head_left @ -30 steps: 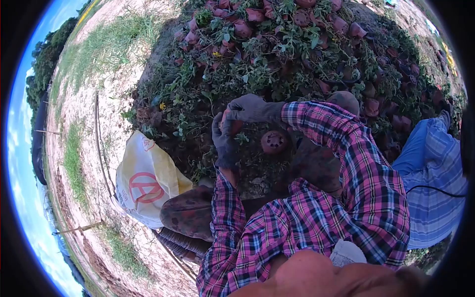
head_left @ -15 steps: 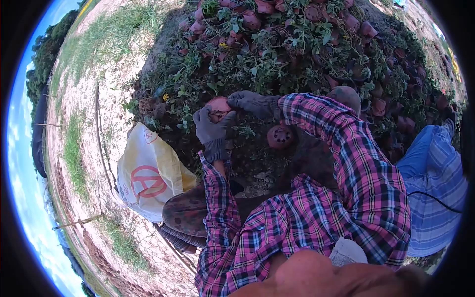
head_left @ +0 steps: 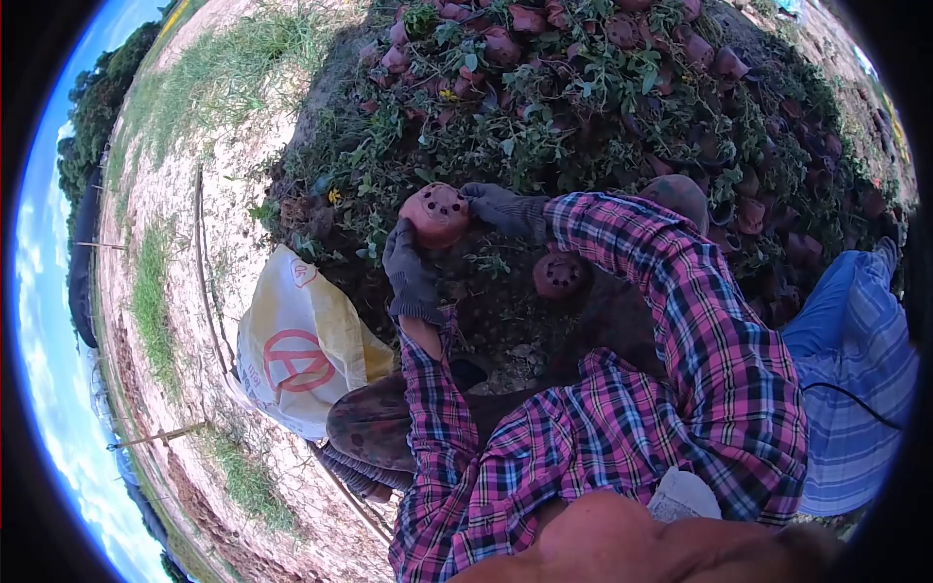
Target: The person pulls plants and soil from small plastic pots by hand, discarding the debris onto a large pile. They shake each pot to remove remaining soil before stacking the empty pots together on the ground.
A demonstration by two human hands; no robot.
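Note:
A reddish-brown plastic pot, its bottom with several dark holes turned toward the camera, is held between my two gloved hands. My left hand, in a grey glove, grips its lower left side. The fingers of my right hand, also gloved, pinch its right edge. A second pot with holes lies bottom up on the dark ground, below and right of my right hand. Beyond both hands rises a heap of green plants mixed with many similar pots.
A white and yellow sack with a red mark stands left of my knee. At the right edge is another person's leg in blue trousers, beside striped blue cloth. A long thin stick lies on the sandy ground at left.
The pot between my hands has turned so that its holed bottom now shows, and it appears larger. My left hand has shifted down to its lower left side.

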